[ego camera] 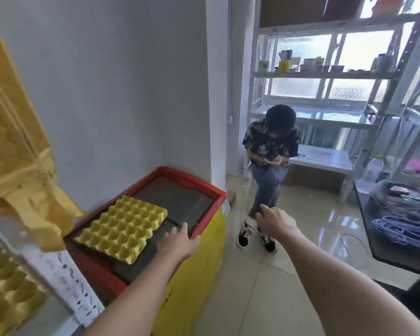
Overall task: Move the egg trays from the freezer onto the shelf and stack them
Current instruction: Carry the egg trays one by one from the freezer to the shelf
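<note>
A yellow egg tray (121, 229) lies flat on the dark glass lid of a chest freezer (199, 263) with a red rim and yellow front. My left hand (178, 242) hovers open just right of the tray, above the freezer's front edge, not touching it. Farther right, my right hand (274, 220) is stretched out over the floor, fingers apart and empty. At the left edge stands a metal shelf (66, 294); more yellow egg trays (7, 294) lie on its lower level, and further yellow trays (15, 151) on the level above look blurred.
A person (269, 163) sits on a stool beyond the freezer, feet on the tiled floor. White racks (325, 75) with small containers stand before the window. A dark table (398, 241) with cables and hangers fills the right side. A white wall is behind the freezer.
</note>
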